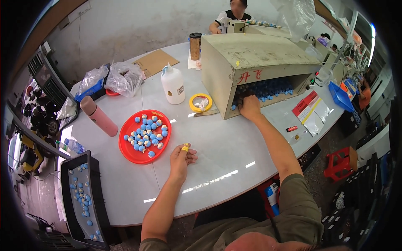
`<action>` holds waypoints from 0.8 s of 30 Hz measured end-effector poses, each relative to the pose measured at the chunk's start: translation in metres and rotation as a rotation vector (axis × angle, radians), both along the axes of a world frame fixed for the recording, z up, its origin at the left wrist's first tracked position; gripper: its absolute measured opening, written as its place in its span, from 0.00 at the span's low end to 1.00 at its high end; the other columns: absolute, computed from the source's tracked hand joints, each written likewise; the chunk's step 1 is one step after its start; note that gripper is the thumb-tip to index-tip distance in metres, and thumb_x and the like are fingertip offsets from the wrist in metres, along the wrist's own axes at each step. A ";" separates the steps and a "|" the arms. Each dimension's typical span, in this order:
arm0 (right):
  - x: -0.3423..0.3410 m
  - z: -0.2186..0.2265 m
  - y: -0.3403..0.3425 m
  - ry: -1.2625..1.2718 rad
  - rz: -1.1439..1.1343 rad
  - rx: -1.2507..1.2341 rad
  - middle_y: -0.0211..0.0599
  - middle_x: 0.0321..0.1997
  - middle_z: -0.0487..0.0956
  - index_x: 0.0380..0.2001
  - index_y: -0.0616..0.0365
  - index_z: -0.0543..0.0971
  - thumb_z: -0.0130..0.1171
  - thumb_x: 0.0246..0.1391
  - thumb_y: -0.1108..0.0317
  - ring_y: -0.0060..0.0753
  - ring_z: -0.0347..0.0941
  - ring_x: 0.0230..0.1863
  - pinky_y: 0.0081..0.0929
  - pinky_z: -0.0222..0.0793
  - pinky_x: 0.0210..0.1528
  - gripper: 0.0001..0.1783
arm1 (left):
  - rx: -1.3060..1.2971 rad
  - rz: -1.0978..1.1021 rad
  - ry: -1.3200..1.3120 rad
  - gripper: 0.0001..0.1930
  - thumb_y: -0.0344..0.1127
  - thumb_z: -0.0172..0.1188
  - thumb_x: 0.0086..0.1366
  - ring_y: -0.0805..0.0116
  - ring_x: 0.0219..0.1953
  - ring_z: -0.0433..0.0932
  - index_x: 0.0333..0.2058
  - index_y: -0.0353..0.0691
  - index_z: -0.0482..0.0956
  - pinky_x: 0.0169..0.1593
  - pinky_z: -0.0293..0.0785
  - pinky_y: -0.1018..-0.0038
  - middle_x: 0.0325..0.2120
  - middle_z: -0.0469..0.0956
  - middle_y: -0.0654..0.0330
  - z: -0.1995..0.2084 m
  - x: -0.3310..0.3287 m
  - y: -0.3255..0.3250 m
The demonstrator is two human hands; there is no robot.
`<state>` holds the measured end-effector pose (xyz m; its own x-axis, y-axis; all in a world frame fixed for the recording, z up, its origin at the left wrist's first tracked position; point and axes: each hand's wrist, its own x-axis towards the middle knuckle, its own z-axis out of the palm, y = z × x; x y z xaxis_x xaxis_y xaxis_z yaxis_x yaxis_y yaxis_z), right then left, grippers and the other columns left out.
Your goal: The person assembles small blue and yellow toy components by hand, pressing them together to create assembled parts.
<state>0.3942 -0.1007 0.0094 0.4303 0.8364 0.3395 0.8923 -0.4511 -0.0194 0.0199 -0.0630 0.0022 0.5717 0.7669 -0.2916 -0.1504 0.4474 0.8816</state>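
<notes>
My left hand (183, 161) rests over the grey table, just right of a round red tray (124, 146). Its fingers are loosely curled, the thumb stands apart, and I see nothing in it; yellow tape wraps a digit. Several small blue-and-cream ball-shaped pieces (146, 133) lie in the tray. My right hand (251, 107) reaches into the front opening of a beige box-like housing (217, 79). Many similar blue pieces (272, 88) sit inside. The fingertips are hidden in the dark opening, so whether they hold a piece is not visible.
Around the tray stand a pink flask (99, 117), a white bottle (173, 85) and a yellow tape roll (192, 102). A black bin (104, 209) with more pieces is at the left edge. A red marker-like tube (292, 129) lies right. Another person (236, 12) sits behind the housing.
</notes>
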 end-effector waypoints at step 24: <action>-0.157 -0.003 -0.150 0.532 0.082 0.834 0.42 0.51 0.70 0.52 0.60 0.66 0.63 0.46 0.74 0.37 0.69 0.48 0.30 0.67 0.45 0.28 | -0.131 0.008 -0.198 0.10 0.29 0.46 0.66 0.64 0.39 0.81 0.44 0.34 0.71 0.37 0.78 0.80 0.36 0.77 0.56 0.006 -0.001 -0.006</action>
<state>0.2369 -0.2504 0.0062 0.6492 0.4514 0.6123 0.7028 -0.0479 -0.7098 0.0192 -0.0688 0.0083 0.6221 0.7343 -0.2717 -0.3185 0.5543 0.7689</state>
